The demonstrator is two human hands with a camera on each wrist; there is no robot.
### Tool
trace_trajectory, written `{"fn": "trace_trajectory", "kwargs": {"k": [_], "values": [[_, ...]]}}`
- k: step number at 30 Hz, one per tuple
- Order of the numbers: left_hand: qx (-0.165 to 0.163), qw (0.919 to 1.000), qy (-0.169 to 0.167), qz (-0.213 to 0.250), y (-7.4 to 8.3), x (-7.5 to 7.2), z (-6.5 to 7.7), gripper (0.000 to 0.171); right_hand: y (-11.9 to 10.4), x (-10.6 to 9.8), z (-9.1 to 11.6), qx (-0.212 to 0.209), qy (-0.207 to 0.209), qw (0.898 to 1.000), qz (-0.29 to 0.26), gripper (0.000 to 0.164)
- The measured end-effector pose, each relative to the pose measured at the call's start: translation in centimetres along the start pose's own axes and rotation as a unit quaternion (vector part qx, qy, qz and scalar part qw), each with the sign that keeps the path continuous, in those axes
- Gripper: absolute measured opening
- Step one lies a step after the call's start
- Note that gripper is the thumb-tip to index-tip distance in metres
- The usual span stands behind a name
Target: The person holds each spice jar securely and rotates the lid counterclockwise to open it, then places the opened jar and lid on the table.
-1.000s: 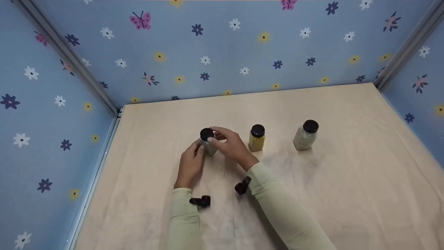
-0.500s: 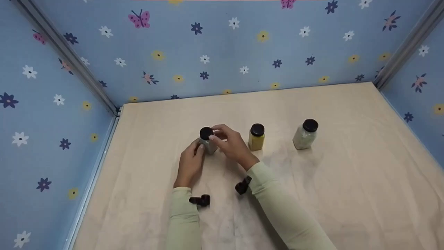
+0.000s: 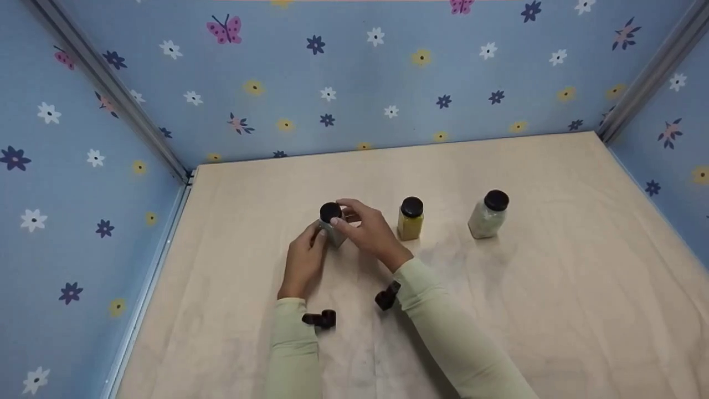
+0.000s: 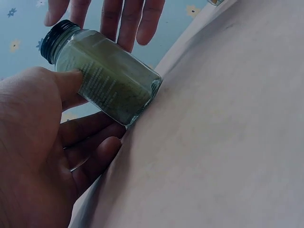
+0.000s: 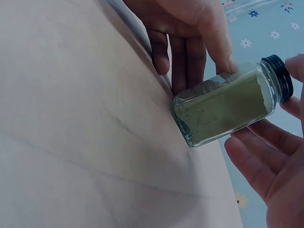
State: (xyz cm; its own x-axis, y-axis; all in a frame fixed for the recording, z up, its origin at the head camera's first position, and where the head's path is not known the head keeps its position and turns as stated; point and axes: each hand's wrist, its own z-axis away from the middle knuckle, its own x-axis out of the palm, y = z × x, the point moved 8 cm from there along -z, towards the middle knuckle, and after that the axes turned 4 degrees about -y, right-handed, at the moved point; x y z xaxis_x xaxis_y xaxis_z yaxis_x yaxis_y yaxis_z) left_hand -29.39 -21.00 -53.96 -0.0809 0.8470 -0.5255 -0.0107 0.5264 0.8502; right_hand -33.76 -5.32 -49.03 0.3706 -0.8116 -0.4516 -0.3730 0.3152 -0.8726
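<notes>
A square glass jar [image 3: 337,237] of greenish powder stands upright on the cloth-covered table, its black lid [image 3: 330,210] in place. My left hand [image 3: 303,263] holds the jar's body from the left; the thumb lies against the printed side of the glass in the left wrist view. From the right, my right hand [image 3: 374,235] pinches the lid's edge between thumb and forefinger. In the right wrist view its other fingers [image 5: 263,147] spread beside the glass. The powder [image 5: 228,104] fills most of the jar there.
To the right stands a yellow-filled jar [image 3: 410,226] with a black lid. Farther right is a larger jar [image 3: 486,220] with pale green contents and a black lid. Flower-patterned blue panels [image 3: 376,77] border the table [image 3: 554,266] at the back and sides.
My right thumb moved slightly right along the lid's edge, then back left onto it. The left hand and the jars have stayed in place.
</notes>
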Motion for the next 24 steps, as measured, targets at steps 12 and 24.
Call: {"fn": "trace_trajectory", "kwargs": {"k": [12,24], "values": [[0.006,0.9998,-0.019,0.004,0.16,0.29,-0.04,0.049,0.21,-0.26,0.11,-0.002,0.007,1.0,-0.015,0.042],[-0.001,0.9998,-0.019,0.006,0.01,0.22,0.02,0.048,0.45,-0.18,0.16,-0.004,0.016,1.0,-0.024,0.045]]}}
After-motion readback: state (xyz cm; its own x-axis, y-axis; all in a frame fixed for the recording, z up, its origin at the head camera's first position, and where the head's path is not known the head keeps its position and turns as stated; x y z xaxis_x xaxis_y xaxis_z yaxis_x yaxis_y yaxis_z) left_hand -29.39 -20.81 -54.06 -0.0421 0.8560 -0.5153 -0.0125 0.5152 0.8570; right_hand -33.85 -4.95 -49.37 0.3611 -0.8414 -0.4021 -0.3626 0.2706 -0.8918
